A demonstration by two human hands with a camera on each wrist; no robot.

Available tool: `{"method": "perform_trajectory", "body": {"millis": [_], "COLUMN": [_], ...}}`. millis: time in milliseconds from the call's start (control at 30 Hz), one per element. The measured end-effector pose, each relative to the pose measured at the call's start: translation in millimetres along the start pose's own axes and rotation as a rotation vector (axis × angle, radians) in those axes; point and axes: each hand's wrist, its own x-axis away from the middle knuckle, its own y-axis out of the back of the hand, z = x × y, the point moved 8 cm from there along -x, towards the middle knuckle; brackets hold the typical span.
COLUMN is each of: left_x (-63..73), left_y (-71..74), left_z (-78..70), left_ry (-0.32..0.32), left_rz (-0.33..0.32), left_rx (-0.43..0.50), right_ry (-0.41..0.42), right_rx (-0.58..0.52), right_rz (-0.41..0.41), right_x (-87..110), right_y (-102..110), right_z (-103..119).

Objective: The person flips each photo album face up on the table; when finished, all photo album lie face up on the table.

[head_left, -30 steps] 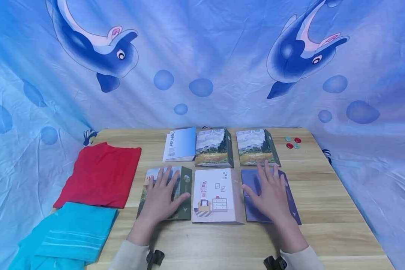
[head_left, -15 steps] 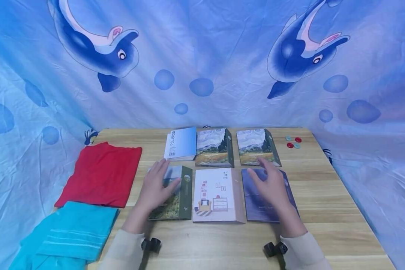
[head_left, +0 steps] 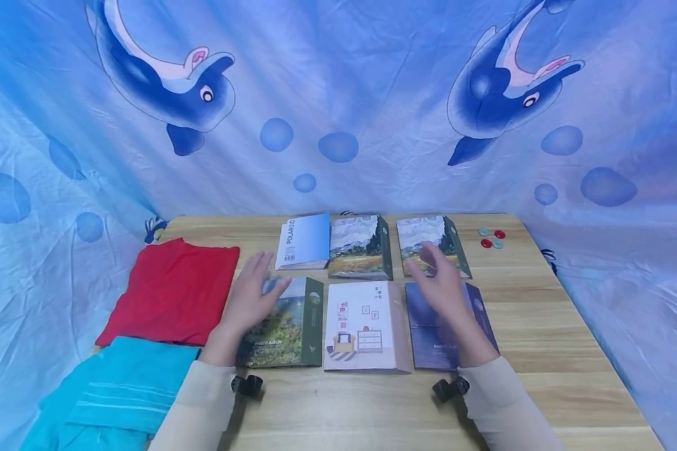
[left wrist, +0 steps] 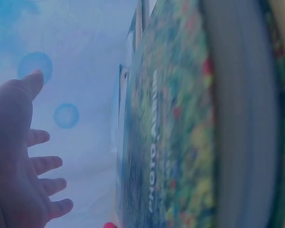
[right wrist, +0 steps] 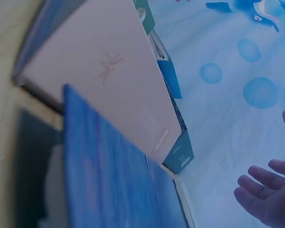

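My left hand (head_left: 252,294) is over the left side of a landscape-covered photo album (head_left: 279,332), fingers extended; the left wrist view shows this hand (left wrist: 14,156) raised beside the album's cover (left wrist: 180,123). Above the top of a dark blue photo album (head_left: 433,335) is my right hand (head_left: 442,282), loosely bent and holding nothing. The right wrist view has its fingers spread apart from the blue album (right wrist: 109,171). Between the hands lies a white album (head_left: 352,357) with a room drawing on its cover.
Behind stand a blue Polaroid album (head_left: 310,238) and two painted-landscape albums, one left (head_left: 356,247) and one right (head_left: 423,235). Red and pale-blue discs (head_left: 486,243) lie at back right. A red cloth (head_left: 172,294) and a turquoise cloth (head_left: 121,388) occupy the left of the wooden table (head_left: 338,413).
Both hands have lifted from the two outer front albums and shifted towards the back row. The left one has also drifted left, uncovering more of the album's cover.
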Motion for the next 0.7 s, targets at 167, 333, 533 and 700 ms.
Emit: {"method": "perform_trajectory", "body": {"millis": [167,333,533,700], "left_x": [-11.2,-24.2,-35.4,-47.1], "left_y": [-1.5,-7.3,-14.7,-20.2], "left_z": [15.1,28.5,37.1,42.5], "left_ry": [0.041,0.090,0.171,0.230], "left_rz": [0.023,0.052,0.094,0.104], "left_rx": [0.051,0.065,0.173,0.300], "right_ry": [0.009,-0.016,-0.049,-0.066], "right_rx": [-0.061,-0.082,-0.126,-0.223], "right_rz": [0.006,0.052,0.075,0.027], "right_x": [-14.9,-25.0,-38.7,-53.0], "right_y": [-13.0,-34.1,-60.9,-77.9], "right_z": [5.2,10.1,15.5,19.3]}}
